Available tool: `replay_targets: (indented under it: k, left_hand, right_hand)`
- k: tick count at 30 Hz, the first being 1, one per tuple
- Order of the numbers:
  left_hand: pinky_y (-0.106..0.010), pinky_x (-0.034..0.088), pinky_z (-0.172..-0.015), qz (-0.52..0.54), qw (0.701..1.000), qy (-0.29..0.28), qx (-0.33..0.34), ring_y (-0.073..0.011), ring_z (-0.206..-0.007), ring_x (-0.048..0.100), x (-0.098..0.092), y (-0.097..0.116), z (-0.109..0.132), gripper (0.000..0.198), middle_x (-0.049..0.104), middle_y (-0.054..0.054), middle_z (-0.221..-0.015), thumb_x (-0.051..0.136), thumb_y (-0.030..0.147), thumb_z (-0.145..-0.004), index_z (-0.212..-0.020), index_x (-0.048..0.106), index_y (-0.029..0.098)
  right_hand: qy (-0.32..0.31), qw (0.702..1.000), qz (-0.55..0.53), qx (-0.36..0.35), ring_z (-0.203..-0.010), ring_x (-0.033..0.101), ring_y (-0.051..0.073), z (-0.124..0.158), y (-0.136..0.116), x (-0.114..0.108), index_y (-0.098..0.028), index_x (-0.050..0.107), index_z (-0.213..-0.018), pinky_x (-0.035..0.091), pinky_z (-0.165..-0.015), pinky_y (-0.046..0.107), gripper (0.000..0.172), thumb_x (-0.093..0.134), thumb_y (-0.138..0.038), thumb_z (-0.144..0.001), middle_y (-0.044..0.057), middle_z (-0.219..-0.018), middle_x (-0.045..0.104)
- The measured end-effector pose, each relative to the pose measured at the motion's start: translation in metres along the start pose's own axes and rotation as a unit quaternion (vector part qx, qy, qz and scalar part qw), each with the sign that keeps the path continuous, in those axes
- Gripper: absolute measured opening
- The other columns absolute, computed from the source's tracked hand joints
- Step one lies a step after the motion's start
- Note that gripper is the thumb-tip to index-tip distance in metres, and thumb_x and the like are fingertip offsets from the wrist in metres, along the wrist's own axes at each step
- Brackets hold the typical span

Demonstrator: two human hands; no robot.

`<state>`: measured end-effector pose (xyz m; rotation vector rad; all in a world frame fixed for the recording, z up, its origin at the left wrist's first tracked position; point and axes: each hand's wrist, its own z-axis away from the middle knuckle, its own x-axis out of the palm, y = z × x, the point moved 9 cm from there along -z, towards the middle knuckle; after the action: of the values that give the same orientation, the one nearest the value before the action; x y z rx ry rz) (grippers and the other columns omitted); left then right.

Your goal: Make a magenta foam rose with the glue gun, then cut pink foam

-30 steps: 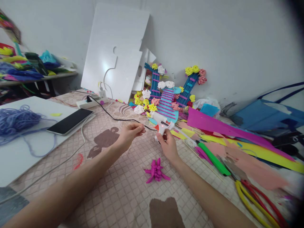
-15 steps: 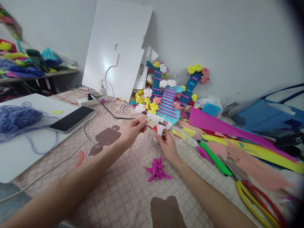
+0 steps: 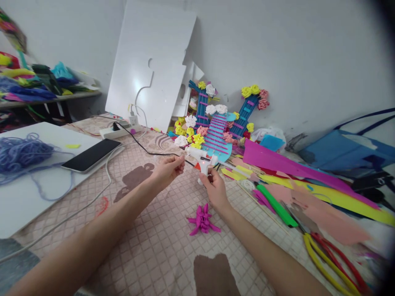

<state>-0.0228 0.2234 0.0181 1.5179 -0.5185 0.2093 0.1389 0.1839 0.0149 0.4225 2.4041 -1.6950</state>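
Head view: magenta flower (image 3: 203, 219) near hands – scissors (image 3: 327, 250) well right.

Both forearms reach forward and converge ahead of the body, bare to the elbow. The left hand (image 3: 166, 169) is raised with fingertips pinched together, pointing right. The right hand (image 3: 212, 187) sits just beside it, fingers curled closed, wrist angled upward.

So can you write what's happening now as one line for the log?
right hand: grips glue gun | left hand: pinches small piece at nozzle | pink paper flower: on floor near right wrist
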Motion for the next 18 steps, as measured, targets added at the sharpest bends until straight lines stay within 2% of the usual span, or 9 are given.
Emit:
replay_targets:
  k: [9,14,18]
  left_hand:
    - [-0.016,0.032,-0.046,-0.035,0.999,-0.007,0.031,-0.0047,-0.048,0.040,-0.006,0.007,-0.003,0.031,0.047,0.004,-0.056,0.069,0.033,-0.078,-0.061,0.050,0.014]
    - [-0.015,0.027,-0.043,-0.066,0.997,0.023,0.046,-0.0037,-0.044,0.035,-0.016,0.010,-0.004,0.034,0.042,0.005,-0.050,0.065,0.031,-0.082,-0.057,0.049,0.013]
    - [-0.015,0.028,-0.041,-0.055,0.996,0.066,0.033,-0.0034,-0.043,0.037,-0.034,0.007,-0.005,0.036,0.044,0.005,-0.052,0.064,0.035,-0.082,-0.058,0.046,0.015]
  right_hand:
    - [-0.007,1.000,-0.015,0.004,-0.056,0.046,0.012,0.002,-0.003,0.001,-0.019,0.057,-0.089,0.038,-0.054,0.025,0.024,0.057,-0.042,-0.083,-0.002,-0.071,0.056]
    - [-0.002,1.000,-0.025,0.015,-0.056,0.046,0.012,0.003,-0.004,0.000,-0.018,0.058,-0.087,0.038,-0.053,0.024,0.025,0.059,-0.042,-0.082,-0.002,-0.068,0.055]
    - [0.030,0.998,-0.042,0.030,-0.050,0.044,0.011,0.000,-0.001,-0.013,-0.019,0.054,-0.097,0.035,-0.045,0.023,0.031,0.050,-0.047,-0.086,-0.002,-0.072,0.055]
